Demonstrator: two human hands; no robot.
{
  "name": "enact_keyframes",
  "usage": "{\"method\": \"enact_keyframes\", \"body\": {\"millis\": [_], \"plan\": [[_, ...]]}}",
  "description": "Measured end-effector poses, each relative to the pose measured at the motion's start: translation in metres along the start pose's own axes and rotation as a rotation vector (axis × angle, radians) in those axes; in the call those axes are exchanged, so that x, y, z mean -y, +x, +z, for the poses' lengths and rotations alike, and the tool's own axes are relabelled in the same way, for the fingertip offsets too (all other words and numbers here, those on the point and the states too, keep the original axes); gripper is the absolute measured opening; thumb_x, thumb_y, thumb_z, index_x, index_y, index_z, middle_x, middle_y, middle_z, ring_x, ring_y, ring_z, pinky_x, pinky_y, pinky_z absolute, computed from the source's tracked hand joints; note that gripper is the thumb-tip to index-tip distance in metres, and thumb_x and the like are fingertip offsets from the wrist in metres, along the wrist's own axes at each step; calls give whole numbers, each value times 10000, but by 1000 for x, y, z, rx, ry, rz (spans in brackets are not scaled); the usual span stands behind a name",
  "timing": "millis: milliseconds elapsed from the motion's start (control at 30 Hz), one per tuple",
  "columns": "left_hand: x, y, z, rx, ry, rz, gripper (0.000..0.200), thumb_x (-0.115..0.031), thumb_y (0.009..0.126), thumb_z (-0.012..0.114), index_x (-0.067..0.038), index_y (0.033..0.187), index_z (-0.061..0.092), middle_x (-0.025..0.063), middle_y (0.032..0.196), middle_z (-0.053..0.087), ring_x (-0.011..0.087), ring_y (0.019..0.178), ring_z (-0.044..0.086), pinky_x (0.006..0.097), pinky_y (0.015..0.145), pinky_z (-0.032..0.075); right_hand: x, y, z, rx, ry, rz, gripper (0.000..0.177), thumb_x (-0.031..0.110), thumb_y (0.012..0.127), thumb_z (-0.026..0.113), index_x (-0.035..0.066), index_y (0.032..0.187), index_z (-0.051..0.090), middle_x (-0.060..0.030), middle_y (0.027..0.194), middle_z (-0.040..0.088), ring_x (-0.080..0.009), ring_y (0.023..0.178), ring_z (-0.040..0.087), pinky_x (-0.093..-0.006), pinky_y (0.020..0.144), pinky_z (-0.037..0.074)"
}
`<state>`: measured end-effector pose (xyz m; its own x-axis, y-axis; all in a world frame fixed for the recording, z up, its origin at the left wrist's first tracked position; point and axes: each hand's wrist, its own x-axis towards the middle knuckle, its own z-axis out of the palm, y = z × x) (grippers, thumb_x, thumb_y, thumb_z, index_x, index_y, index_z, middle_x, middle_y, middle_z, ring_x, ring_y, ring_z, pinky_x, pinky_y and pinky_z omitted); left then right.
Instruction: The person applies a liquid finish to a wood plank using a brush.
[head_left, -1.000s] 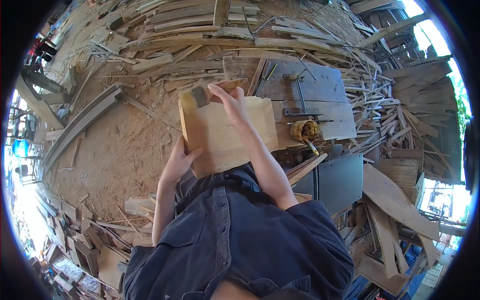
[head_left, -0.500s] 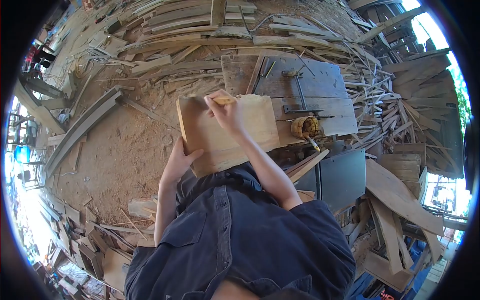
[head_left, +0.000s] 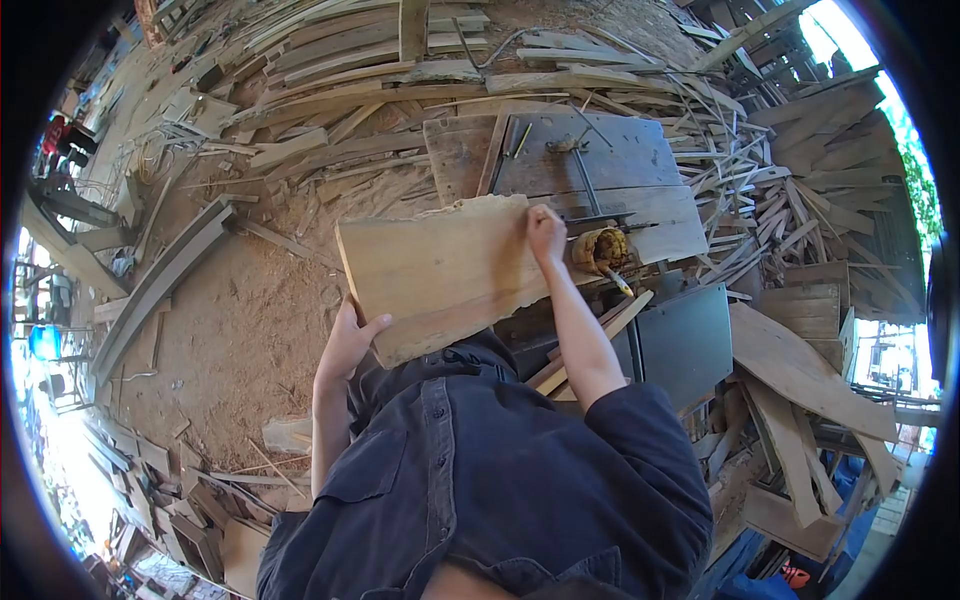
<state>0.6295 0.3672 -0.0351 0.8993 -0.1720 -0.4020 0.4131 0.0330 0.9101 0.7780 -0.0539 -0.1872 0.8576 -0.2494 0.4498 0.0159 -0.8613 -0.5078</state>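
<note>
A wide plank [head_left: 430, 270] with a rough, wavy upper edge lies tilted in front of my waist, its far right part near the workbench. My left hand [head_left: 350, 337] grips the plank's lower left edge, the thumb on its face and the fingers underneath. At the plank's right end is my right hand [head_left: 546, 236], closed with the knuckles up; whatever it holds is hidden. Just right of that hand stands a stained round pot [head_left: 603, 248], with a light-coloured stick [head_left: 620, 284] at its mouth.
The worn workbench [head_left: 640, 160] carries a metal bar clamp [head_left: 587, 185] and thin pencil-like tools [head_left: 522, 140]. A dark grey panel [head_left: 685, 335] stands at my right. Stacked boards [head_left: 350, 65] lie beyond, and a long curved beam [head_left: 160, 275] rests on the dirt floor at left.
My right hand has swept from the plank's upper left to its right end. The small tan piece seen in it before is now hidden. My left hand keeps its grip; the plank has tilted slightly.
</note>
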Motion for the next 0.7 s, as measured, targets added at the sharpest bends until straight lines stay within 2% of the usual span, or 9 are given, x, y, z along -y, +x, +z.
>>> {"method": "enact_keyframes", "body": {"millis": [100,167,267,467,500,533,567,633,700], "plan": [[4,-1,-1,6,-17,4,683,7,905,728,22,1498,390,127,1391,595,204,1293,581,362,1098,474,83,-5,-8,182,249,3,289,305,1014,657,41,933,740,-179,826,746,-339,664,727,-417,601,574],[4,0,-1,-29,10,-7,626,1,909,727,52,1456,426,152,1369,601,211,1269,585,361,1079,474,146,-5,-25,374,1015,366,223,270,978,740,48,1001,739,-105,797,742,-197,673,729,-328,617,572],[1,-3,0,-42,21,-37,615,-7,914,728,54,1449,430,156,1354,605,217,1261,588,365,1078,474,156,6,-29,625,1347,575,195,227,963,754,45,1028,731,-73,811,728,-164,663,720,-288,602,584],[7,-6,-3,-26,67,-38,620,-36,928,740,41,1461,432,130,1372,598,197,1278,571,356,1103,449,-16,31,7,231,906,624,158,213,961,738,55,969,746,-92,795,741,-171,655,726,-315,604,587],[4,-8,-1,-33,57,-41,620,-36,928,740,41,1461,432,130,1372,598,197,1278,571,356,1103,449,-37,25,10,152,514,478,244,255,985,702,23,921,738,-152,810,743,-256,685,734,-370,621,578],[-1,-10,0,-29,65,-43,611,-37,933,736,41,1459,434,126,1370,597,191,1272,568,354,1105,444,-37,24,6,68,128,322,342,297,1009,666,-10,873,730,-212,826,745,-341,716,743,-426,638,568],[-5,-9,1,-24,73,-43,603,-39,937,733,41,1456,436,123,1368,596,186,1265,566,352,1106,439,-32,18,9,73,128,314,342,297,1009,666,-10,873,730,-212,826,745,-341,716,743,-426,638,568],[-6,-6,3,-39,34,-34,605,-39,936,733,39,1457,435,120,1366,594,183,1260,566,351,1103,439,27,-1,-2,53,78,-55,210,239,987,704,44,931,758,-166,696,700,-259,642,721,-381,603,543],[-4,-6,4,-49,1,-33,608,-40,935,733,37,1458,434,118,1363,591,181,1254,566,350,1099,440,113,-21,-24,182,235,19,431,355,1052,620,-6,839,719,-217,742,704,-370,642,705,-440,593,530]]}}
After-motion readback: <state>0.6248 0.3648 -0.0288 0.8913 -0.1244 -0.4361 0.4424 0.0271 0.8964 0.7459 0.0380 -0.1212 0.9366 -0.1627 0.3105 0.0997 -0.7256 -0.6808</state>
